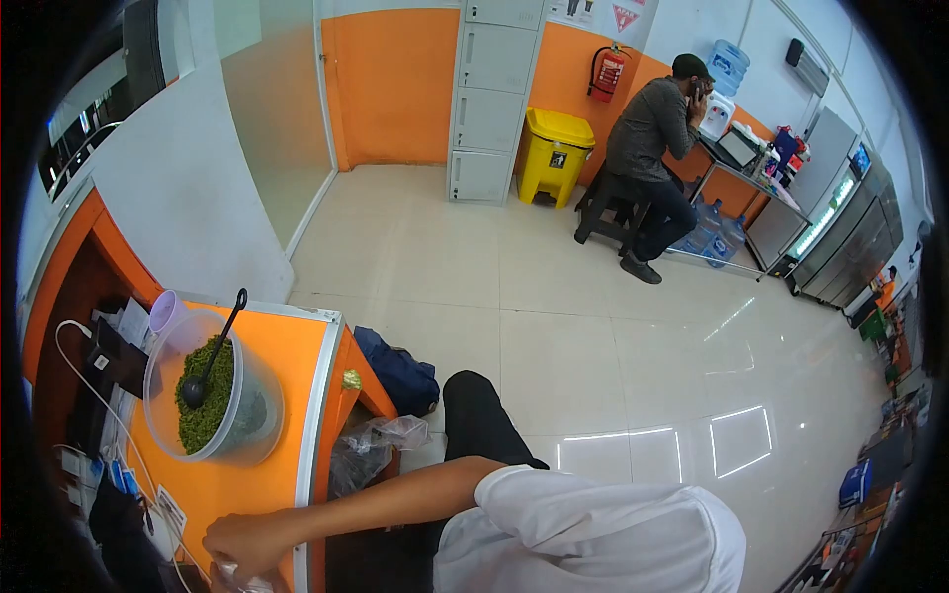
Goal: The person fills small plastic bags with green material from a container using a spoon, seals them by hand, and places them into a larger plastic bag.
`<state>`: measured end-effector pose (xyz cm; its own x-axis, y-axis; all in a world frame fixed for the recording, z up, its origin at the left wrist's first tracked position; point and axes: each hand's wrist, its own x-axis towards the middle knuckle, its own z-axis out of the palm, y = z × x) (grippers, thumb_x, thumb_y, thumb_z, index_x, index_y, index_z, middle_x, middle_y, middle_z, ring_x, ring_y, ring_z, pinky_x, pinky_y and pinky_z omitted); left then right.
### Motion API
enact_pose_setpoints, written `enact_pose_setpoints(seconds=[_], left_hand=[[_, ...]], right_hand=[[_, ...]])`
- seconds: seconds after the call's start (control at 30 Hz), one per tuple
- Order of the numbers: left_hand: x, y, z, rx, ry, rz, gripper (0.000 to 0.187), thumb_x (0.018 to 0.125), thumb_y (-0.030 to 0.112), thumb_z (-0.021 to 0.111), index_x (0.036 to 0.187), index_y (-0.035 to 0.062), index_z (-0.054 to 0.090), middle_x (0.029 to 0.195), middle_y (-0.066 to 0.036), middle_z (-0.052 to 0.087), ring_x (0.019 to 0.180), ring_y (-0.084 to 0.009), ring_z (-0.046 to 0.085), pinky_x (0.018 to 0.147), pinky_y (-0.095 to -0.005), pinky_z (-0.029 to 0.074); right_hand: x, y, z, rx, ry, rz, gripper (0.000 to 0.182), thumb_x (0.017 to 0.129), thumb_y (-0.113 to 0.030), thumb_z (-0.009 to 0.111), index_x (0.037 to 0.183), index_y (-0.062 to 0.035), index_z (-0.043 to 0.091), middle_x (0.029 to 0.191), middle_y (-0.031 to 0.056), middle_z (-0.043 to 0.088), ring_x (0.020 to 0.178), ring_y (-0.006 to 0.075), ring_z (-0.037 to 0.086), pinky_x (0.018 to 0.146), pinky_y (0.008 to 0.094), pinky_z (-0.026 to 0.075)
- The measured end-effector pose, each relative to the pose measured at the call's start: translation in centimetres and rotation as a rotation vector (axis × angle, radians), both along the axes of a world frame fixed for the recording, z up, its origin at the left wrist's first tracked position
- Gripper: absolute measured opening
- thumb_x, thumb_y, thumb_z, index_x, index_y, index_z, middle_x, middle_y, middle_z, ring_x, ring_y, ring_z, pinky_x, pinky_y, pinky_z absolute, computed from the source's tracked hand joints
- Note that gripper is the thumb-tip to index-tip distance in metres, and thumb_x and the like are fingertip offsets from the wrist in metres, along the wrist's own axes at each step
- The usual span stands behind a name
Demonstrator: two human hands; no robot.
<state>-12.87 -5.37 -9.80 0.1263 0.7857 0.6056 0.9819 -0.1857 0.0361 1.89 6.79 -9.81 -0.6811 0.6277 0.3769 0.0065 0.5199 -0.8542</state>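
My right hand (247,544) is at the bottom left, on the near part of the orange desk (287,366). Its fingers are closed on a crumpled clear plastic bag (247,585), most of which is cut off by the frame's lower edge. Beyond the hand stands a large clear plastic tub (259,425), partly filled with a crumbly green substance (206,420). A black measuring scoop (195,391) rests in it, its long handle leaning over the rim. Behind the tub is a purple cup (166,310). I do not see my left hand.
White cables (104,400) and a black box (117,358) crowd the desk's left side. Below its edge hang plastic bags (361,460) beside a dark blue bag (400,376). Across the tiled floor, a person (647,133) sits on a stool near a yellow bin (554,148).
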Motion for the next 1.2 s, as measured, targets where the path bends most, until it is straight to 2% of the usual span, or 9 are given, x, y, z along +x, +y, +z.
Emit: enact_pose_setpoints(seconds=[0.07, 0.2, 0.27, 0.47, 0.6, 0.67, 0.9, 1.07, 1.2], left_hand=[[0.7, -0.1, 0.7, -0.031, -0.023, 0.028, 0.070, 0.083, 0.033, 0.087, 0.129, -0.0087, 0.055, 0.119, -0.030, 0.058, 0.112, -0.0475, 0.056, 0.098, -0.0556, 0.045], [3.8, -0.3, 4.1, -0.049, -0.113, -0.018, 0.073, 0.087, 0.038, 0.083, 0.135, -0.0079, 0.053, 0.122, -0.030, 0.057, 0.114, -0.0473, 0.055, 0.099, -0.0567, 0.045], [4.6, -0.4, 5.0, -0.092, -0.171, -0.018, 0.074, 0.089, 0.041, 0.082, 0.136, -0.0075, 0.052, 0.122, -0.030, 0.057, 0.114, -0.0473, 0.055, 0.100, -0.0572, 0.044], [4.4, -0.6, 4.5, -0.036, -0.064, 0.013, 0.074, 0.088, 0.046, 0.081, 0.135, -0.0051, 0.055, 0.121, -0.027, 0.060, 0.112, -0.0455, 0.058, 0.097, -0.0558, 0.046], [4.5, -0.5, 4.7, -0.013, -0.020, 0.031, 0.075, 0.088, 0.050, 0.081, 0.135, -0.0035, 0.057, 0.121, -0.025, 0.062, 0.111, -0.0443, 0.060, 0.094, -0.0549, 0.048], [4.5, -0.6, 4.7, -0.009, 0.002, 0.044, 0.075, 0.087, 0.052, 0.080, 0.134, -0.0027, 0.058, 0.120, -0.025, 0.063, 0.110, -0.0437, 0.060, 0.093, -0.0544, 0.048], [4.0, -0.2, 4.3, -0.014, 0.003, 0.077, 0.081, 0.088, 0.062, 0.075, 0.137, -0.0003, 0.058, 0.120, -0.022, 0.061, 0.111, -0.0418, 0.059, 0.092, -0.0544, 0.048], [4.0, -0.3, 4.3, -0.014, 0.005, 0.064, 0.082, 0.090, 0.066, 0.070, 0.136, -0.0008, 0.058, 0.119, -0.022, 0.062, 0.109, -0.0420, 0.060, 0.091, -0.0545, 0.048], [4.0, -0.3, 4.1, -0.004, -0.040, 0.054, 0.081, 0.091, 0.066, 0.069, 0.135, -0.0018, 0.059, 0.118, -0.023, 0.063, 0.106, -0.0423, 0.061, 0.090, -0.0537, 0.049]], right_hand=[[-0.8, 0.2, -0.4, -0.176, 0.057, -0.019, 0.028, 0.070, -0.017, 0.079, 0.088, 0.0000, 0.067, 0.100, 0.0195, 0.065, 0.095, 0.0368, 0.063, 0.080, 0.0432, 0.050], [-1.9, 0.0, -0.7, -0.190, 0.096, -0.112, 0.019, 0.070, -0.015, 0.077, 0.077, -0.0012, 0.067, 0.092, 0.0183, 0.065, 0.092, 0.0350, 0.063, 0.078, 0.0426, 0.050], [-1.8, -0.3, -0.2, -0.129, 0.140, -0.243, 0.016, 0.069, -0.012, 0.077, 0.069, -0.0007, 0.066, 0.081, 0.0183, 0.066, 0.083, 0.0348, 0.065, 0.073, 0.0428, 0.051], [-0.7, -0.6, 0.5, -0.217, 0.211, -0.283, 0.014, 0.066, -0.007, 0.076, 0.068, 0.0014, 0.065, 0.073, 0.0197, 0.069, 0.071, 0.0364, 0.068, 0.063, 0.0449, 0.051], [-0.5, -1.3, 0.5, -0.186, 0.174, -0.303, 0.013, 0.068, -0.007, 0.075, 0.069, 0.0002, 0.064, 0.075, 0.0187, 0.067, 0.074, 0.0365, 0.066, 0.065, 0.0447, 0.050], [-0.8, -1.8, 0.3, -0.032, 0.230, -0.471, 0.012, 0.071, -0.007, 0.075, 0.072, -0.0019, 0.063, 0.078, 0.0169, 0.065, 0.080, 0.0364, 0.063, 0.068, 0.0455, 0.049], [-1.1, -1.7, 0.9, -0.115, 0.195, -0.326, 0.011, 0.076, -0.009, 0.073, 0.075, -0.0026, 0.064, 0.084, 0.0170, 0.064, 0.088, 0.0376, 0.061, 0.072, 0.0460, 0.049], [-0.4, -1.4, 1.3, -0.164, 0.069, -0.266, 0.015, 0.078, -0.012, 0.072, 0.079, 0.0026, 0.068, 0.080, 0.0234, 0.068, 0.078, 0.0407, 0.066, 0.069, 0.0474, 0.052], [-0.7, -1.5, 0.9, -0.161, 0.117, -0.263, 0.017, 0.077, -0.011, 0.072, 0.078, 0.0045, 0.067, 0.079, 0.0257, 0.068, 0.075, 0.0416, 0.067, 0.066, 0.0492, 0.052]])
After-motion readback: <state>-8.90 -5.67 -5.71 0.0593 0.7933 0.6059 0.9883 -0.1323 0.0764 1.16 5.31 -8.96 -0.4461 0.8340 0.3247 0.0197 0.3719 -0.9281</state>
